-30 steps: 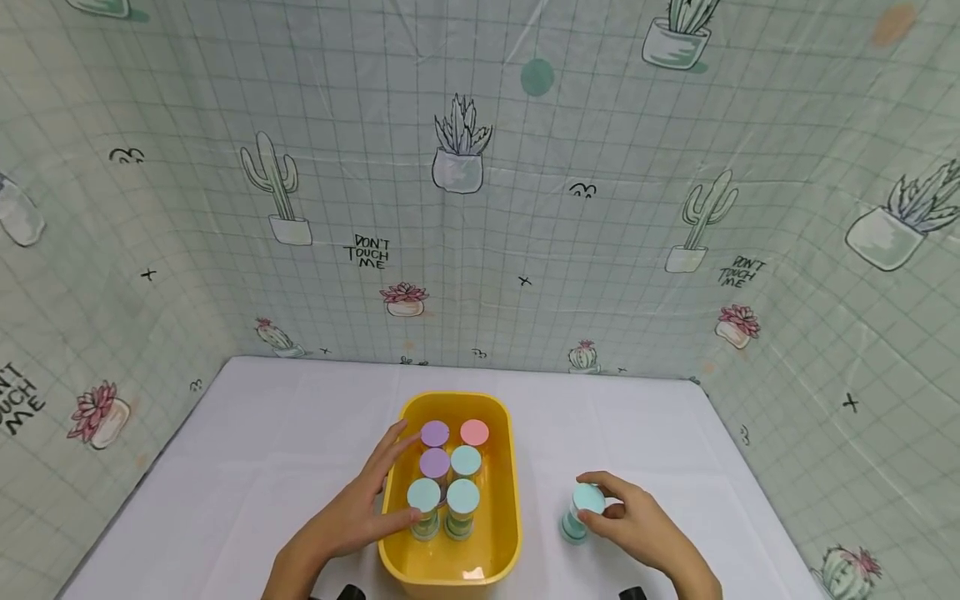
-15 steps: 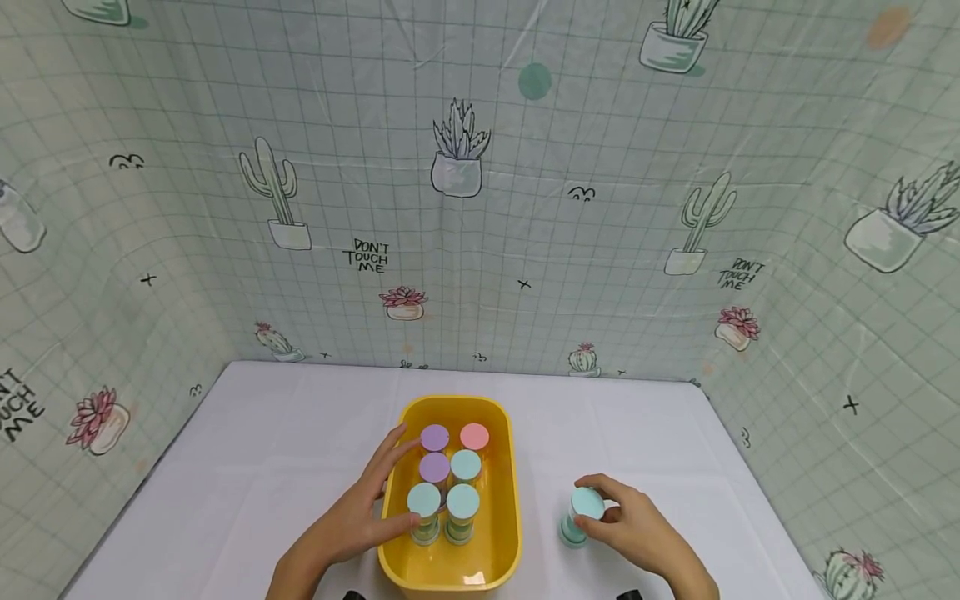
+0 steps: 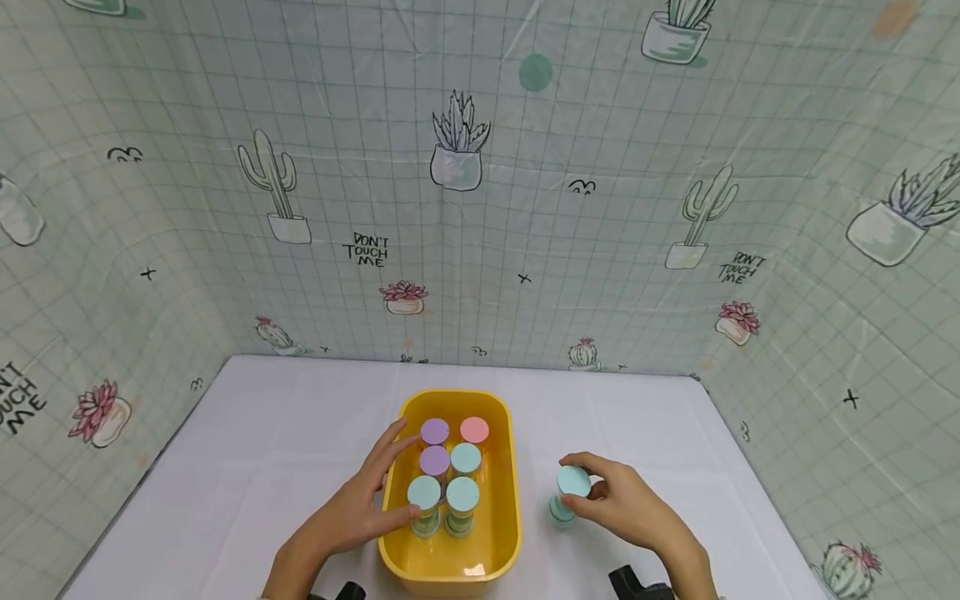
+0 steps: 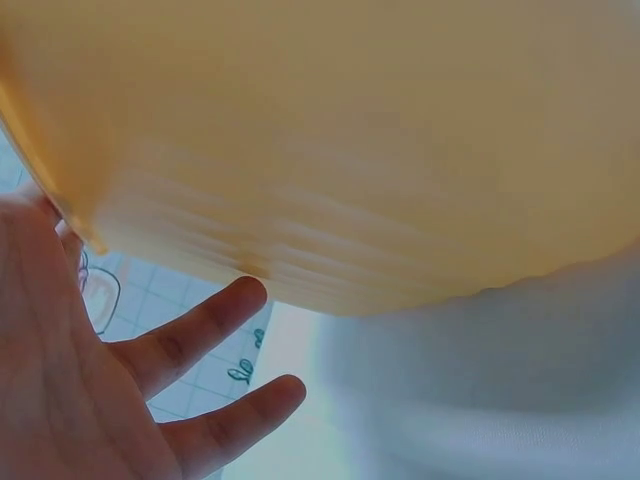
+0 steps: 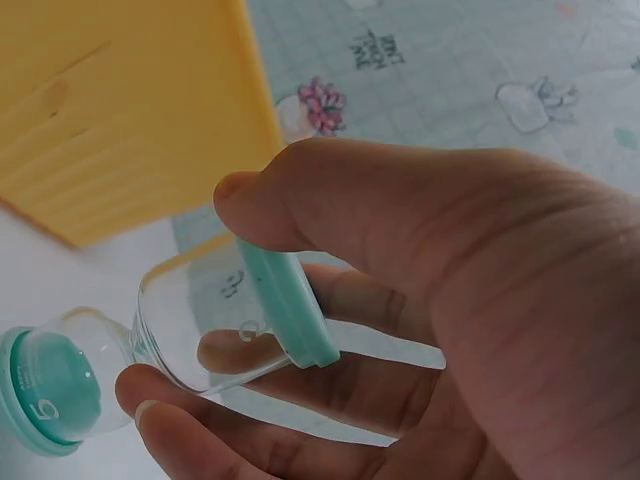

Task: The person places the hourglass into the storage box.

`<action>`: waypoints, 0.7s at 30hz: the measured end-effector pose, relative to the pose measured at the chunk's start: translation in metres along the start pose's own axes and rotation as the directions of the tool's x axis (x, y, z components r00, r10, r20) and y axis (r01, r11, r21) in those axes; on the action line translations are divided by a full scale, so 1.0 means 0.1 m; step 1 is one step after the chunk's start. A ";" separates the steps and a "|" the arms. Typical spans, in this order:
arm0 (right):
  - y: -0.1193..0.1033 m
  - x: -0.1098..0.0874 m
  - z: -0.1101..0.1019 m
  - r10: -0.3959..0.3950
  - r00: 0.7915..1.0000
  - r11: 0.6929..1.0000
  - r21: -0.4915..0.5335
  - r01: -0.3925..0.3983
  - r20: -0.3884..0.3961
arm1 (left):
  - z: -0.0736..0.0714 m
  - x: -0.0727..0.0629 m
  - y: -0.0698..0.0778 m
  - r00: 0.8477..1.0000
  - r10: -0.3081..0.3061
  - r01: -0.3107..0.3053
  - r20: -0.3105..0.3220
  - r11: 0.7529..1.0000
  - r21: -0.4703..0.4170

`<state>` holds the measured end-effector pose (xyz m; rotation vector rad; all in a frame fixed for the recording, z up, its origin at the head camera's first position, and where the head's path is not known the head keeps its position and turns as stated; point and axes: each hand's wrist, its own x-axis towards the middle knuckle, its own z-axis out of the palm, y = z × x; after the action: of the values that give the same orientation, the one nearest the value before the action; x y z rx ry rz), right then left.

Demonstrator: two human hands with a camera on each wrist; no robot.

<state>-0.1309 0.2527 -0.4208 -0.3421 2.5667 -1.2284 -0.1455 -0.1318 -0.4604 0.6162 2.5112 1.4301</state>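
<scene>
My right hand point(image 3: 628, 510) pinches a sand timer point(image 3: 574, 481) by its teal top cap, to the right of the yellow bin point(image 3: 497, 546). In the right wrist view the timer's clear glass point(image 5: 190, 310) shows teal sand in the bulb at the far end, with the thumb and fingers round the near cap. My left hand point(image 3: 354, 512) rests at the bin's left rim, fingers spread and mostly straight. Its thumb overlaps a teal-capped timer point(image 3: 424, 493) in the head view. From the left wrist, two straight fingers point(image 4: 205, 325) show beneath the bin's wall point(image 4: 350, 200).
Inside the bin stand several more timers: teal-capped ones point(image 3: 462, 495), two with purple caps point(image 3: 435, 460) and one with a pink cap point(image 3: 474, 430). A white cloth point(image 3: 630, 417) covers the table. Cactus-print fabric point(image 3: 517, 208) hangs behind and at both sides.
Over the last half second my right hand has moved left, toward the bin, and slightly away from me with the sand timer. My left hand and the bin have stayed put.
</scene>
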 end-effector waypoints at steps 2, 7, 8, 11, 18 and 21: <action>-0.08 0.02 -0.04 -0.034 0.999 0.999 -0.025 0.034 0.005 | -0.01 0.01 0.00 1.000 0.003 -0.003 0.000 1.000 0.010; -0.27 0.06 -0.12 -0.114 0.994 0.989 -0.100 0.113 0.001 | -0.02 0.02 0.00 1.000 -0.005 0.005 0.003 1.000 0.010; -0.30 0.06 -0.13 -0.131 0.991 0.986 -0.103 0.131 0.002 | -0.02 0.02 -0.01 1.000 -0.006 0.006 0.004 1.000 0.008; -0.42 0.07 -0.17 -0.171 0.985 0.980 -0.105 0.171 0.004 | -0.02 0.01 -0.02 1.000 -0.012 0.012 0.005 1.000 0.005; -0.69 0.06 -0.25 -0.251 0.968 0.958 -0.146 0.245 -0.021 | -0.03 0.01 -0.01 1.000 0.001 -0.001 0.015 1.000 0.008; -0.82 0.05 -0.27 -0.303 0.953 0.941 -0.168 0.294 -0.028 | -0.05 0.00 -0.01 1.000 0.001 -0.001 0.021 1.000 0.020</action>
<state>-0.1376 0.2204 -0.3409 -0.7696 2.7422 -1.1351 -0.1480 -0.1361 -0.4582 0.6330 2.5117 1.3934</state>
